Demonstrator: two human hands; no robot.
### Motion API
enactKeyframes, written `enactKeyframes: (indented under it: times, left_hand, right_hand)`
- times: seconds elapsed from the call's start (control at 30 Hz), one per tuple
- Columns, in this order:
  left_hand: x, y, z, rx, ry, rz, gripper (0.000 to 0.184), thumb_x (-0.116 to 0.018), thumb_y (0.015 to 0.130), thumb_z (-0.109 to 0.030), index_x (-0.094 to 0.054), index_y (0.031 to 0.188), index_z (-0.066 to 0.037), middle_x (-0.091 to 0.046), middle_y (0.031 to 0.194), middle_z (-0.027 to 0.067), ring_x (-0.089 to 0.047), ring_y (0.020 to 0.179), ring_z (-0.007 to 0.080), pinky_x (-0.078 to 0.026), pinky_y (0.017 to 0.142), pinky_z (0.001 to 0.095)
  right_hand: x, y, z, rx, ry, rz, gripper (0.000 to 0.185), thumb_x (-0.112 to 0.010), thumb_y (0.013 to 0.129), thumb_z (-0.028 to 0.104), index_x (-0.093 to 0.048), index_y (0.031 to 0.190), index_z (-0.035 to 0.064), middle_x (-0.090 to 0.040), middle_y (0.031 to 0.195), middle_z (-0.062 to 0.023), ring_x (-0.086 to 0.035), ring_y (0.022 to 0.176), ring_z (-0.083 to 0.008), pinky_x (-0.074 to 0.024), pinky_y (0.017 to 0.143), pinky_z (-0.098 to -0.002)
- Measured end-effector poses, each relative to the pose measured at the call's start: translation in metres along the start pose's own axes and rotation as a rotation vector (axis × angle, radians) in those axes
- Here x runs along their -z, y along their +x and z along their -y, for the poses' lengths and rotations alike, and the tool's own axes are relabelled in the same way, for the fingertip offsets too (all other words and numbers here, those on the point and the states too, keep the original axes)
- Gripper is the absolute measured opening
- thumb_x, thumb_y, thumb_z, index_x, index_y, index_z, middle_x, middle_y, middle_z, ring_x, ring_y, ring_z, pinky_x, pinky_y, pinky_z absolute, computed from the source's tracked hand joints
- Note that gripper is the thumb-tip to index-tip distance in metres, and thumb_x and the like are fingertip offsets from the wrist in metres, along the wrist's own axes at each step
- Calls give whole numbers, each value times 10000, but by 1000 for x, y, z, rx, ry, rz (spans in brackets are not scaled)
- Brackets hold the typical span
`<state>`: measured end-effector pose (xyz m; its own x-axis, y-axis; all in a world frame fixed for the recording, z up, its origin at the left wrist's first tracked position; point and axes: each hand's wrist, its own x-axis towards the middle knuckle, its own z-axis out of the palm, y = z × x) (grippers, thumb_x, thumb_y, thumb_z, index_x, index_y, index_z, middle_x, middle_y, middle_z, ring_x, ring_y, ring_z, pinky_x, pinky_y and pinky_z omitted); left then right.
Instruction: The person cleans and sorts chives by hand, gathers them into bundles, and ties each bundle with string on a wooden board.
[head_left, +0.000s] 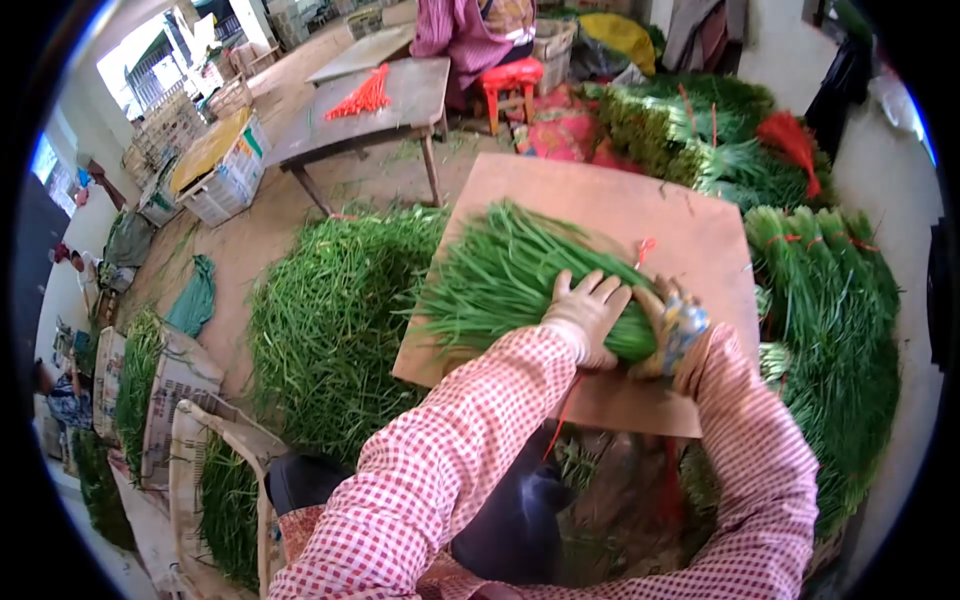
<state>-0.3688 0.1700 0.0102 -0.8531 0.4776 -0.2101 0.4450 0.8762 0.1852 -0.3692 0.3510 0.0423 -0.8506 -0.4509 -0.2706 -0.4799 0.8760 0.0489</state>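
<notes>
A loose bunch of green chives lies across a tan board in front of me, leaf tips to the left. My left hand, in a pale glove, rests flat on top of the bunch with its fingers spread. At the bunch's right end, my right hand curves around the ends, fingers on the far side and thumb on the near side. Its glove has a blue and yellow patch. A red tie lies on the board just beyond the bunch. Another red strand hangs from the board's near edge.
A large heap of loose greens stands left of the board. Tied bundles are stacked at right. Beyond are a table with red ties, a red stool and a seated person. Baskets stand at left.
</notes>
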Motion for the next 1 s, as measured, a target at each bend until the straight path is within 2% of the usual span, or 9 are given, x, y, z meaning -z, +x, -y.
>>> enactKeyframes:
  times: [0.07, 0.13, 0.2, 0.37, 0.7, 0.8, 0.87, 0.93, 1.0]
  left_hand:
    - [1, 4, -1, 22, -3, 18, 1022, -721, 673, -530, -251, 1470, -97, -252, 1538, 100, -196, 1433, 271, -143, 1128, 558]
    - [2, 5, -2, 35, -29, 26, 1029, -720, 670, -544, -252, 1470, -97, -253, 1538, 97, -197, 1434, 267, -142, 1129, 558]
    - [6, 3, -3, 43, -19, 42, 1031, -721, 669, -546, -251, 1471, -99, -250, 1539, 98, -198, 1435, 266, -141, 1130, 557]
    - [1, -5, -7, 32, -25, 0, 980, -711, 698, -521, -265, 1464, -105, -288, 1515, 92, -223, 1423, 261, -136, 1121, 578]
    - [-8, -8, 13, -118, -189, -107, 971, -734, 668, -495, -296, 1435, -94, -337, 1480, 104, -236, 1415, 267, -114, 1149, 527]
    - [-15, -23, 65, -426, -259, -474, 479, -671, 805, -346, -561, 1173, -60, -602, 1167, 138, -579, 1082, 292, -438, 984, 421]
    - [-9, -33, 111, -375, -278, -597, 243, -601, 872, -222, -602, 1058, -67, -657, 932, 139, -642, 806, 304, -535, 754, 400]
    - [3, -34, 148, -125, -187, -712, 214, -569, 890, -183, -587, 1078, -82, -651, 850, 150, -641, 726, 323, -528, 661, 416]
    - [21, -22, 167, 60, -156, -627, 224, -501, 928, -212, -565, 1091, -72, -649, 823, 166, -627, 747, 339, -519, 707, 442]
  right_hand:
    - [12, 5, 3, -57, -44, 85, 1165, -829, 543, 558, -259, 1485, 175, -271, 1497, -212, -234, 1387, -425, -246, 1124, -529]
    - [15, 14, -3, -58, -43, 110, 1139, -849, 533, 510, -293, 1472, 184, -265, 1500, -208, -269, 1376, -412, -285, 1119, -494]
    - [8, 20, -16, 29, 353, 143, 1135, -870, 516, 454, -312, 1463, 173, -271, 1494, -209, -316, 1357, -399, -338, 1098, -455]
    - [-13, -2, -7, 66, 379, -60, 1153, -891, 503, 371, -294, 1464, 149, -364, 1432, -236, -390, 1302, -416, -364, 1085, -446]
    - [-2, 2, -1, 38, 277, -11, 1048, -844, 550, 304, -321, 1436, 101, -496, 1311, -196, -477, 1205, -391, -419, 1022, -428]
    - [-5, -2, -3, 55, 300, -44, 1028, -838, 559, 296, -329, 1431, 98, -491, 1309, -205, -479, 1200, -390, -419, 1021, -427]
    - [-5, -3, -3, 82, 314, -83, 1012, -833, 567, 291, -335, 1428, 103, -484, 1314, -208, -479, 1200, -389, -418, 1022, -426]
    - [-5, -2, -3, 49, 292, -57, 980, -826, 578, 281, -351, 1418, 109, -458, 1337, -212, -468, 1210, -393, -420, 1019, -428]
    - [-4, -1, -4, 33, 319, -32, 973, -823, 575, 280, -359, 1413, 111, -440, 1354, -207, -461, 1211, -398, -419, 1018, -431]
